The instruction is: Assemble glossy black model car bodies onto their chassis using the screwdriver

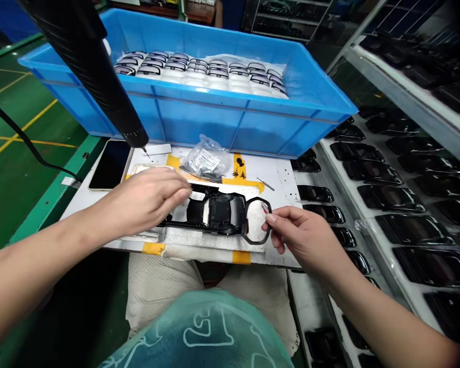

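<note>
A black glasses frame (253,225) lies across a black fixture (218,212) on the small white work board (279,179). My left hand (145,199) rests over the frame's left part, fingers pinched together on its temple arm near the fixture. My right hand (302,235) pinches the rim of the right lens ring, with a small red-tipped item beside my fingertips. A black powered screwdriver (95,71) hangs from above, its tip just over the board's far left.
A big blue bin (214,112) holding rows of glasses stands behind the board. A phone (109,164) lies at the left, a clear plastic bag (206,161) of small parts in the middle. Trays of dark lenses (387,194) fill the right side.
</note>
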### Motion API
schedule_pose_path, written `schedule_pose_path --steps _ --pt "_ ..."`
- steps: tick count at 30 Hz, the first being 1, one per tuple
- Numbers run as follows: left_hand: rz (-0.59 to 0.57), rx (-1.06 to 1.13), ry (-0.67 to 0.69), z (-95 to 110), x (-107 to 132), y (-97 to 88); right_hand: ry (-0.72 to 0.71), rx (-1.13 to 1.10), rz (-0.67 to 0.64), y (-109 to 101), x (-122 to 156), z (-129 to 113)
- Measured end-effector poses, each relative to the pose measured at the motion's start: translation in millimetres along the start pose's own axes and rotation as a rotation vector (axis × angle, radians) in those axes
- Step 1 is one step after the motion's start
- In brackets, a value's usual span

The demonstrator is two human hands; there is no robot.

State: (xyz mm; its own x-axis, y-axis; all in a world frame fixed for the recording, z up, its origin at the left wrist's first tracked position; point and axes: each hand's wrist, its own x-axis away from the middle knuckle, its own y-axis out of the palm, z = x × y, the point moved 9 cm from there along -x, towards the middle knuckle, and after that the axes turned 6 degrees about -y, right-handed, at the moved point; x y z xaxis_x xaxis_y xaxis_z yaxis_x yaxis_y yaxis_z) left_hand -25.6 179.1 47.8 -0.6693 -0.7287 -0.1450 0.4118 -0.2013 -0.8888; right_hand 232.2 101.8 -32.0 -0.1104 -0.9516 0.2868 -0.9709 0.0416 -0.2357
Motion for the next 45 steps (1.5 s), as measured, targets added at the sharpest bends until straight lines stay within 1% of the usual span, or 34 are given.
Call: schedule_pose_path --steps 2,4,7,10,12,14,15,16,19,20,22,24,29,33,37,39,41,43,45 --pt "-0.119 -0.134 0.054 1.1 -5.3 17.1 0.017 0.023 0.033 -10.5 -2.5 6.5" --pt "-0.217 -0.262 0.072 -2.4 -5.2 32.5 0.035 0.043 0.048 -17.4 -4.0 13.2" --pt "-0.313 -0.331 0.059 -9.4 -2.1 47.2 0.057 0.072 0.055 -25.4 -7.1 21.4" --pt "-0.334 -0.313 0.023 -11.7 -0.4 50.5 0.055 0.093 0.103 -40.7 -15.6 25.5" --pt "-0.314 -0.288 0.009 -9.9 1.3 48.1 0.03 0.09 0.18 -55.7 -24.5 24.9" --pt "-0.267 -0.257 0.015 -5.7 4.5 43.2 0.014 0.07 0.221 -63.1 -34.1 23.5" --pt "-0.228 -0.235 0.023 -3.2 6.3 39.5 0.018 0.055 0.205 -60.5 -38.7 23.1" --pt "-0.184 -0.208 0.033 -0.7 8.0 35.5 0.029 0.038 0.16 -53.0 -42.9 23.0" --pt "-0.059 -0.123 0.049 3.7 11.4 24.6 0.062 -0.028 -0.024 -13.7 -49.5 20.6" --pt "-0.031 -0.101 0.049 3.9 11.8 22.3 0.061 -0.056 -0.068 -0.4 -50.5 18.8" --pt "0.01 -0.069 0.045 3.3 11.8 19.7 0.041 -0.111 -0.103 19.6 -52.9 14.7" --pt "0.032 -0.055 0.049 2.1 11.9 19.3 0.017 -0.153 -0.103 30.9 -56.3 12.1" --pt "0.026 -0.035 0.053 -5.2 14.0 25.3 0.002 -0.194 -0.124 45.5 -62.0 11.9" --pt "-0.005 -0.018 0.041 -11.1 12.7 32.4 0.009 -0.212 -0.126 54.3 -61.4 13.0" --pt "-0.038 -0.012 0.018 -16.5 10.3 38.8 0.029 -0.221 -0.1 56.4 -61.9 15.6" --pt "-0.037 -0.017 0.016 -18.1 10.6 39.0 0.047 -0.226 -0.085 55.2 -63.2 18.6" --pt "-0.01 -0.024 0.059 -14.7 12.3 35.0 0.061 -0.237 -0.08 54.2 -64.6 21.5" --pt "0.001 -0.014 0.153 -5.7 14.9 30.9 0.069 -0.249 -0.09 54.2 -65.7 23.6" --pt "-0.077 0.023 0.253 4.5 17.5 34.1 0.077 -0.253 -0.108 55.0 -66.3 25.2"
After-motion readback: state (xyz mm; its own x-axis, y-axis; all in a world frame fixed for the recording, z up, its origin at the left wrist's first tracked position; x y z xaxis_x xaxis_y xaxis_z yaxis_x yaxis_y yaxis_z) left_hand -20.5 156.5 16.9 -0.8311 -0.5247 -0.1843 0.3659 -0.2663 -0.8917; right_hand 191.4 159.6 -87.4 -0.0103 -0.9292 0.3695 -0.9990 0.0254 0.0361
